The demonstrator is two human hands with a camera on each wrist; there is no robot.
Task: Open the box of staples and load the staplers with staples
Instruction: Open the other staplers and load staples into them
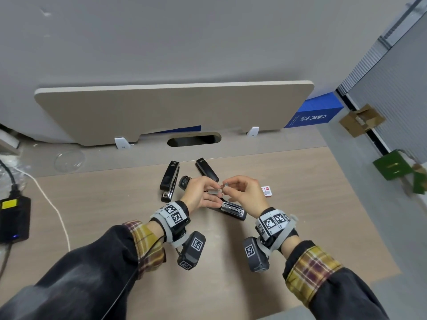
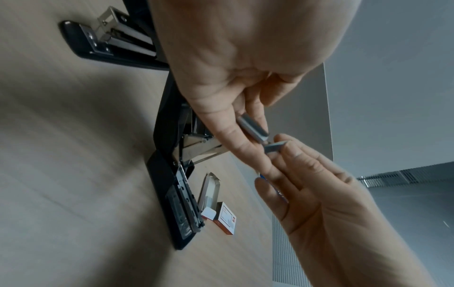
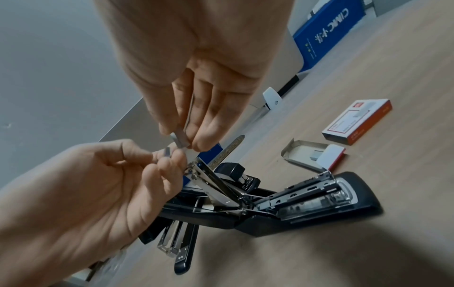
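Note:
Both hands are raised just above an open black stapler (image 1: 232, 210) lying with its metal staple channel exposed (image 3: 307, 203). My left hand (image 1: 211, 192) pinches a grey strip of staples (image 2: 253, 129). The right hand (image 1: 227, 187) pinches a shorter piece of staples (image 3: 180, 140), its end almost touching the left strip. The red-and-white staple box sleeve (image 3: 356, 121) lies to the right, and its open tray (image 3: 312, 157), with some staples inside, sits next to the stapler. A second black stapler (image 1: 169, 181) lies shut to the left.
A small round black object (image 1: 184, 182) sits between the staplers. A beige divider panel (image 1: 173, 109) stands along the desk's far edge, a blue box (image 1: 314, 112) behind its right end. A black device (image 1: 13, 218) with cables lies far left. A clear round dish (image 1: 69, 160) sits back left.

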